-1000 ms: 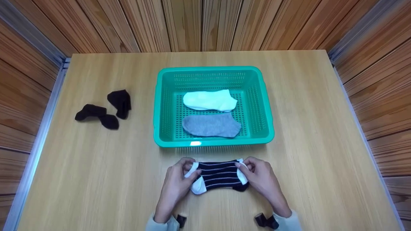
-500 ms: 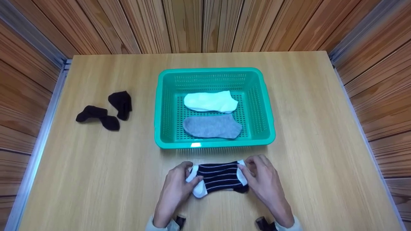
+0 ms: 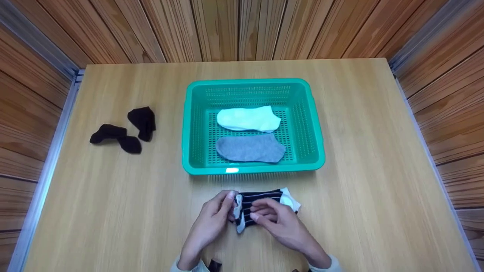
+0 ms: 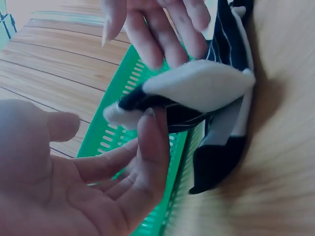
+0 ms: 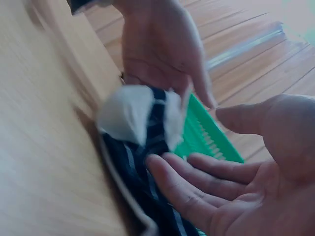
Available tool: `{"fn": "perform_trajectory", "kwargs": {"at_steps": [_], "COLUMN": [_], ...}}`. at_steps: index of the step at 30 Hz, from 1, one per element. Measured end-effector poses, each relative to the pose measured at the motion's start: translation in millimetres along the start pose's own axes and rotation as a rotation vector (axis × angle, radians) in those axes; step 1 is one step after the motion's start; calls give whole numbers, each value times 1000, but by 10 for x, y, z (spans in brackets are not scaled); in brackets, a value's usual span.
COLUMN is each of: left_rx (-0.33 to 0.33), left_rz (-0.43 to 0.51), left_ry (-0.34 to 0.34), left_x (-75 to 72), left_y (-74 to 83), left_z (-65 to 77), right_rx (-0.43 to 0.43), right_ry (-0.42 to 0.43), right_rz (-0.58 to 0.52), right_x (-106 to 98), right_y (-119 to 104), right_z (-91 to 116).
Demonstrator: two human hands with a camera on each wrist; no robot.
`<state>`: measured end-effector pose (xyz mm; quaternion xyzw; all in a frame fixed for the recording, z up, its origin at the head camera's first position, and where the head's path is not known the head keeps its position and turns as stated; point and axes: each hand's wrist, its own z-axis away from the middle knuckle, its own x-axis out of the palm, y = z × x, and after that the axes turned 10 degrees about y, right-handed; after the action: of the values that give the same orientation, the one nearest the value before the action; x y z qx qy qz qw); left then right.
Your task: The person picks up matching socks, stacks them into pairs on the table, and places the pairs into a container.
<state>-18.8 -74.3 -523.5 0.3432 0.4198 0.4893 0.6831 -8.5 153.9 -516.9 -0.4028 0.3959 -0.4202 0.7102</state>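
Observation:
A pair of black socks (image 3: 259, 195) with thin white stripes and white ends lies in front of the basket in the head view. At its left end my left hand (image 3: 211, 219) has bent fingers behind the raised white part, holding it up off the table; its thumb stands apart in the left wrist view. My right hand (image 3: 281, 226) hovers over the middle of the pair with fingers loosely bent and nothing between them. A lower layer with a black tip (image 4: 216, 167) shows under the lifted end in the left wrist view.
A green plastic basket (image 3: 253, 169) stands just beyond the hands, with a white sock (image 3: 247, 118) and a grey sock (image 3: 250, 148) laid flat in it. Two crumpled black socks, one upper (image 3: 143, 122) and one lower (image 3: 109, 133), lie at left. Wood-panelled walls enclose the table (image 3: 378, 151).
The left end of the striped socks has been lifted and turned inward by my left hand. My right hand has let go of the right end and moved left over the middle.

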Motion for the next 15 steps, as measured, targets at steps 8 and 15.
{"fn": "perform_trajectory", "kwargs": {"at_steps": [8, 15], "left_rx": [18, 96], "left_rz": [109, 64], "left_ry": [-83, -54], "left_x": [114, 164], "left_y": [-78, -93], "left_z": [-13, -30], "right_rx": [19, -45], "right_ry": [33, 71], "right_rz": [43, 95], "right_x": [125, 124], "right_y": [79, 80], "right_z": [-126, -179]}}
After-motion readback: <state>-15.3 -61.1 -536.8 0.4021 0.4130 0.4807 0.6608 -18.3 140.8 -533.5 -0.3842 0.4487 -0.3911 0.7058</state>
